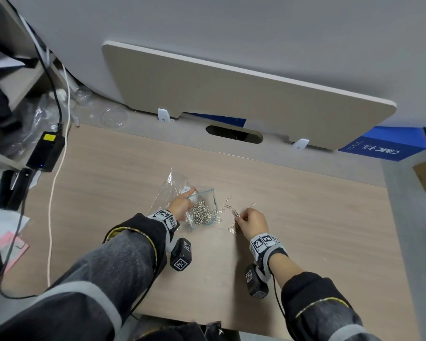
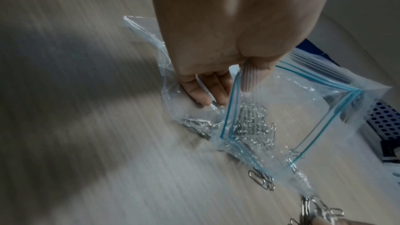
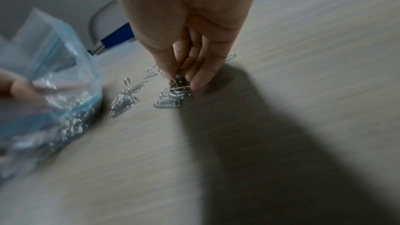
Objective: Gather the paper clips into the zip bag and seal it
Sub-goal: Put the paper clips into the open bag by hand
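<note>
Zip bag point(image 1: 202, 210): thin, limp, slippery film lying on the tabletop point(image 1: 305, 217), partly filled; left hand point(image 1: 181, 205) is pinching its blue-lined mouth open, the stiffest place to hold. Paper clips point(image 3: 173, 98): light, springy wire, tangling easily, lying scattered beside the bag; right hand point(image 1: 252, 222) fingers point(image 3: 201, 74) are closing together on a small cluster.

Head view evenly lit, edges warped; wrist views dim, motion-blurred, heavy shadows.

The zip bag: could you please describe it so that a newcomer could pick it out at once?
On the wooden desk, look just ahead of the left hand, whose thumb and fingers hold one lip of its mouth open. The zip bag is clear with a blue zip line and holds a heap of silver paper clips, unlike the crumpled plain plastic wrapper behind it.
</note>
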Demonstrator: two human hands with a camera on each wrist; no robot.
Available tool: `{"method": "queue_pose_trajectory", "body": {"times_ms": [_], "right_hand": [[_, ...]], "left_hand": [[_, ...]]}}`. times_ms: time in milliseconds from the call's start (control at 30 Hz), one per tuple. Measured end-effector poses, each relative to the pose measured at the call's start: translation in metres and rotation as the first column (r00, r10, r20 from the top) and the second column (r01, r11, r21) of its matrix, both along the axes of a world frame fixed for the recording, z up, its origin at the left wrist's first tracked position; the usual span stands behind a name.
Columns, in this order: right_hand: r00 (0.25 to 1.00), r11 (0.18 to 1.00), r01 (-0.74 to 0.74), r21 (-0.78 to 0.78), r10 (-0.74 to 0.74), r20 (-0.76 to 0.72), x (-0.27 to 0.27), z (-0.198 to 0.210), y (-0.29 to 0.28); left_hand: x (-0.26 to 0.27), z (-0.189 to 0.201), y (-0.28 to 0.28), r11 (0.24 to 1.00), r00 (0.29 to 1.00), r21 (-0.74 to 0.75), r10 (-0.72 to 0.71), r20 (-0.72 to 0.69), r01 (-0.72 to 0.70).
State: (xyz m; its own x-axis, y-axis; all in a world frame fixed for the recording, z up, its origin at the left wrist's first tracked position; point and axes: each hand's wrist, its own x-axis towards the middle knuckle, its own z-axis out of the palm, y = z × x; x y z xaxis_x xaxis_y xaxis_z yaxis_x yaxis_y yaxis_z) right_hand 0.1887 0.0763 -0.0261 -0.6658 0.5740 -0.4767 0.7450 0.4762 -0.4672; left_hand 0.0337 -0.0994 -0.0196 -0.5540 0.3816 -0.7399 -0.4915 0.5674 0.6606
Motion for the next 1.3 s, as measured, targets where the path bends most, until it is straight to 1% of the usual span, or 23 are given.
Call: {"method": "queue_pose_trajectory", "body": {"times_ms": [67,133,200,233,300,400,433,500,533,600,633,700,767,833,900,933,1033,1167,1233,1300], "right_hand": [[0.990,0.991,0.110,-0.073,-0.115,-0.076,0.001,0.006,0.001],[0.968,0.981,0.156,-0.118,-0.176,-0.181,-0.005,0.019,-0.002],[0.948,0.974,0.131,-0.183,-0.177,-0.264,-0.017,0.035,-0.011],[0.940,0.965,0.108,-0.240,-0.178,-0.293,-0.023,0.042,-0.016],[0.942,0.949,0.029,-0.314,-0.132,-0.310,-0.033,0.051,-0.029],[0.957,0.964,-0.103,-0.243,0.029,-0.289,-0.041,0.051,-0.042],[0.959,0.964,-0.119,-0.237,0.049,-0.279,-0.042,0.049,-0.044],[0.954,0.960,-0.092,-0.264,0.008,-0.301,-0.044,0.048,-0.047],[0.946,0.962,-0.047,-0.268,-0.043,-0.322,-0.044,0.048,-0.047],[0.915,0.973,0.077,-0.219,-0.156,-0.373,-0.042,0.045,-0.041],[0.910,0.978,0.122,-0.171,-0.179,-0.374,-0.041,0.043,-0.036],[0.947,0.990,0.126,-0.059,-0.138,-0.291,-0.034,0.037,-0.023],[0.989,0.999,0.033,0.024,-0.030,-0.145,-0.025,0.031,-0.016],[0.998,0.998,-0.047,0.044,0.049,-0.046,-0.019,0.027,-0.015],[0.997,0.997,-0.071,-0.010,0.071,-0.023,-0.020,0.021,-0.018],[0.998,0.996,-0.066,-0.062,0.065,-0.023,-0.023,0.019,-0.022],[0.997,0.979,-0.051,-0.199,0.040,-0.059,-0.033,0.011,-0.035],[0.991,0.940,-0.030,-0.339,-0.017,-0.134,-0.051,0.014,-0.055],[0.988,0.923,-0.005,-0.384,-0.054,-0.144,-0.058,0.013,-0.061],[0.989,0.918,0.008,-0.396,-0.067,-0.134,-0.060,0.008,-0.061]], "left_hand": [[-0.001,0.000,0.001,1.000,1.000,0.012,-0.011,0.000,0.011],[-0.002,0.000,0.000,1.000,1.000,0.011,-0.016,0.005,0.016],[-0.003,-0.003,0.000,1.000,1.000,0.006,-0.001,0.016,0.001],[-0.003,-0.005,-0.001,1.000,0.999,0.004,0.020,0.026,-0.021],[-0.003,-0.005,0.000,0.999,0.998,0.007,0.049,0.043,-0.050],[-0.004,0.001,0.000,0.999,0.998,0.026,0.032,0.045,-0.033],[-0.003,0.003,0.000,0.999,0.999,0.030,0.019,0.051,-0.021],[-0.003,0.003,-0.002,0.999,0.998,0.028,0.015,0.067,-0.017],[-0.004,0.003,-0.003,0.999,0.996,0.036,0.023,0.089,-0.026],[-0.005,0.009,-0.006,0.999,0.992,0.048,0.019,0.125,-0.025],[-0.006,0.013,-0.008,0.998,0.990,0.050,0.021,0.142,-0.028],[-0.008,0.018,-0.015,0.997,0.983,0.061,0.038,0.180,-0.049],[-0.012,0.016,-0.024,0.993,0.977,0.099,0.039,0.212,-0.061],[-0.015,0.012,-0.032,0.991,0.971,0.121,0.027,0.239,-0.057],[-0.020,0.009,-0.039,0.991,0.967,0.122,0.024,0.253,-0.056],[-0.022,0.009,-0.042,0.991,0.967,0.122,0.026,0.252,-0.058],[-0.027,0.008,-0.052,0.988,0.968,0.131,0.047,0.247,-0.082],[-0.031,0.009,-0.059,0.987,0.969,0.120,0.080,0.232,-0.111],[-0.030,0.011,-0.060,0.985,0.970,0.114,0.100,0.223,-0.128],[-0.029,0.011,-0.060,0.982,0.966,0.126,0.109,0.234,-0.141]]}}
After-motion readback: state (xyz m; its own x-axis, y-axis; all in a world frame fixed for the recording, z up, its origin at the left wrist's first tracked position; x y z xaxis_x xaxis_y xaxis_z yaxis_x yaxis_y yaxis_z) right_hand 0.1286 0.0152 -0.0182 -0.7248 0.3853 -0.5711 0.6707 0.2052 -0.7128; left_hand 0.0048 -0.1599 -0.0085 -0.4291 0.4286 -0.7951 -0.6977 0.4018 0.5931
